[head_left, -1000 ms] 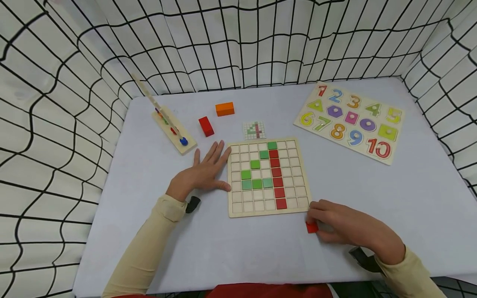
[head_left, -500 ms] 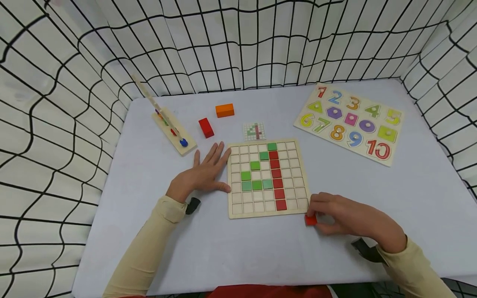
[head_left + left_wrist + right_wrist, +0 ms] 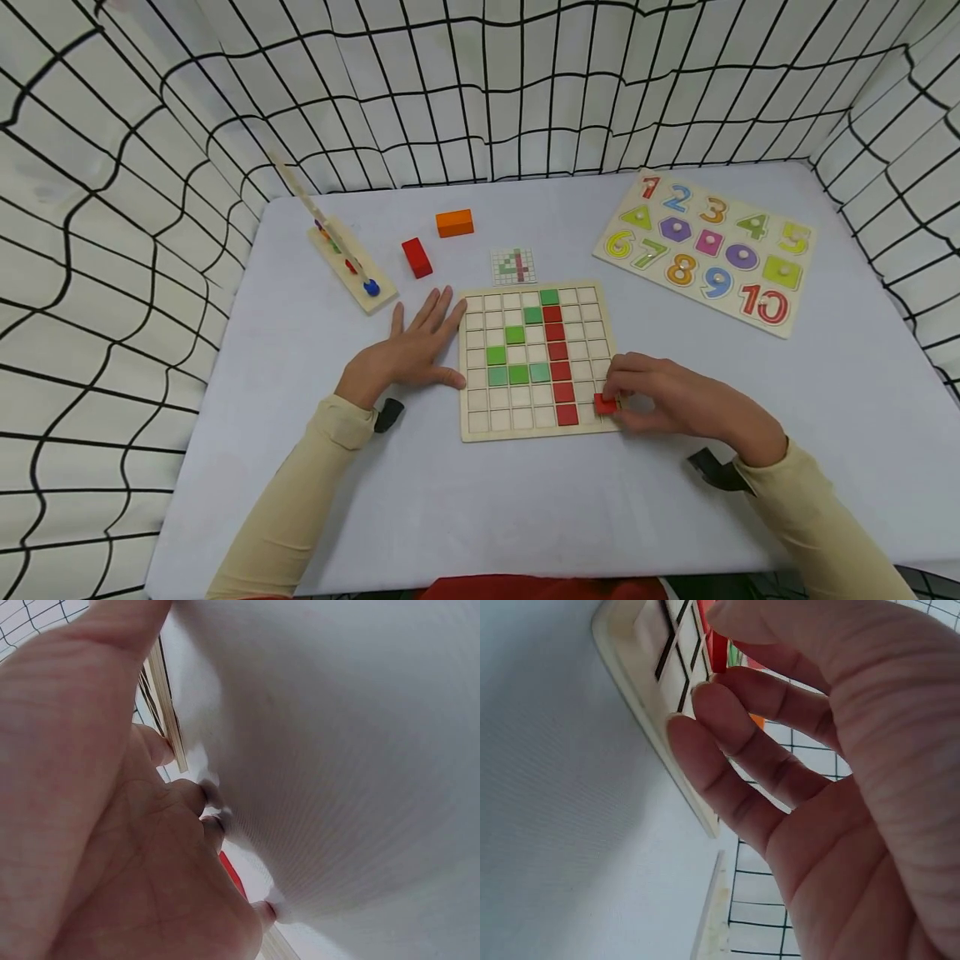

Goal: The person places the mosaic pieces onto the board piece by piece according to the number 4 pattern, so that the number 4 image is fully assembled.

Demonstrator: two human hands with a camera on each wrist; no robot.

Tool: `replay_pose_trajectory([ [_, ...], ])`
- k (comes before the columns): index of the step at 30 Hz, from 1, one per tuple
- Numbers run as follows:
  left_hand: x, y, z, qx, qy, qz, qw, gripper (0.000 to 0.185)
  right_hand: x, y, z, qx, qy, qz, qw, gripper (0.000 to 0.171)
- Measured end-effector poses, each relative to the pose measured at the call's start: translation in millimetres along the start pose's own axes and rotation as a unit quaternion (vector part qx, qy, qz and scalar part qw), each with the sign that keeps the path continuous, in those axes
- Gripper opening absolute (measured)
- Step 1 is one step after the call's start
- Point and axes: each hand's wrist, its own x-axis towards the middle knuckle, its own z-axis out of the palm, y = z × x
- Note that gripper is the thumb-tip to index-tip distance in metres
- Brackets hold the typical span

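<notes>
The small red tile [image 3: 604,405] is pinched in the right hand [image 3: 675,404], low over the bottom right corner of the wooden grid board [image 3: 537,427], just right of a red column of tiles; green tiles sit further left, and the 2 colours together read as a 4. The left hand [image 3: 408,354] lies flat with fingers spread on the table [image 3: 480,500], touching the board's left edge. Beyond the board lies a small pattern card [image 3: 513,265] showing a 4, then a red block [image 3: 416,257] and an orange block [image 3: 453,222]. At far right a number puzzle [image 3: 705,250] reads 1 to 10. At far left stands a peg stand [image 3: 347,260].
</notes>
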Motion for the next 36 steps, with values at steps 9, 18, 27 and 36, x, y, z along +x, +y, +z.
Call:
replay_pose_trajectory([
  [9, -2.7, 5.7, -2.1, 0.001, -0.005, -0.007, 1.0, 0.129, 25, 15, 0, -0.008, 0.005, 0.011, 1.0, 0.019],
  [18, -2.2, 4.2, -1.4, -0.003, -0.003, 0.0, 1.0, 0.13, 39, 14, 3, -0.022, 0.001, 0.043, 0.999, 0.015],
  [27, -5.7, 10.0, -6.2, -0.002, -0.012, -0.005, 0.9999, 0.129, 39, 8, 5, -0.003, -0.003, 0.073, 0.997, 0.014],
  [36, -10.2, 15.3, -8.1, -0.003, -0.017, -0.004, 0.9998, 0.125, 37, 9, 11, -0.043, 0.028, 0.052, 0.997, 0.013],
])
